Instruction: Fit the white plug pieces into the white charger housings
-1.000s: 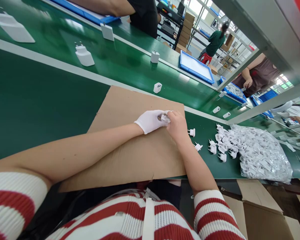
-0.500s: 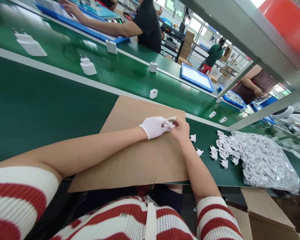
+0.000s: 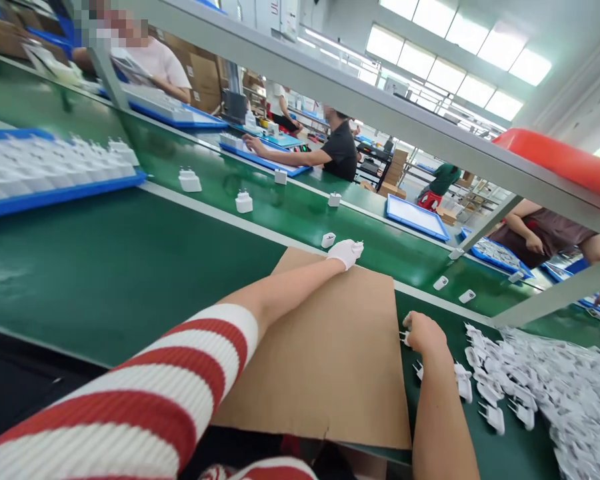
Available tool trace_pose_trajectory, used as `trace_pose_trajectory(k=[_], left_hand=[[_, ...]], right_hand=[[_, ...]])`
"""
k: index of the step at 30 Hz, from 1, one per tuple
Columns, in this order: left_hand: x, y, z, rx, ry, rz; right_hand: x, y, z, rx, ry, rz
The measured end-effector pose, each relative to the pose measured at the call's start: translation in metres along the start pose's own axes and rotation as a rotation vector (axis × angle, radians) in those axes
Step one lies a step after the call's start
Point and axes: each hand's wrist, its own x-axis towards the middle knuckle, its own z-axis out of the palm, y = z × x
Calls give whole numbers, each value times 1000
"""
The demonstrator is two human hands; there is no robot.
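Note:
My left hand point(image 3: 345, 253), in a white glove, reaches over the far edge of a brown cardboard sheet point(image 3: 330, 360). Its fingers are closed on a white plug adapter point(image 3: 359, 247), whose pins point up. My bare right hand point(image 3: 427, 332) is just past the cardboard's right edge, with fingers bent down around another white plug adapter point(image 3: 405, 338) that they partly hide. More two-pin adapters point(image 3: 493, 418) lie beside and beyond my right wrist. A single adapter point(image 3: 329, 240) stands on the green belt, close to the left of my left hand.
Several spaced adapters point(image 3: 244, 201) stand along the green belt point(image 3: 290, 213). On the right lies a clear bag point(image 3: 580, 393) full of white adapters. A blue tray point(image 3: 65, 193) of adapters is at left. A metal frame bar point(image 3: 330, 80) crosses above; co-workers sit opposite.
My hands, together over the cardboard before, have parted. The left has carried an adapter forward to the belt; the right has moved to the loose adapters at right. The view has tilted up.

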Motion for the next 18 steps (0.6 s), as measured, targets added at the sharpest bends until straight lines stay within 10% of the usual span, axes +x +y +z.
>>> trace_pose_trajectory(k=[6, 12, 15, 18], left_hand=[[5, 6, -8, 129, 47, -18], [18, -24, -64, 304, 286, -95], [32, -54, -85, 346, 155, -234], [34, -75, -92, 295, 62, -31]], right_hand=[[23, 3, 19, 28, 169, -51], [22, 2, 24, 23, 153, -46], [16, -4, 16, 38, 127, -45], [11, -15, 9, 199, 316, -68]])
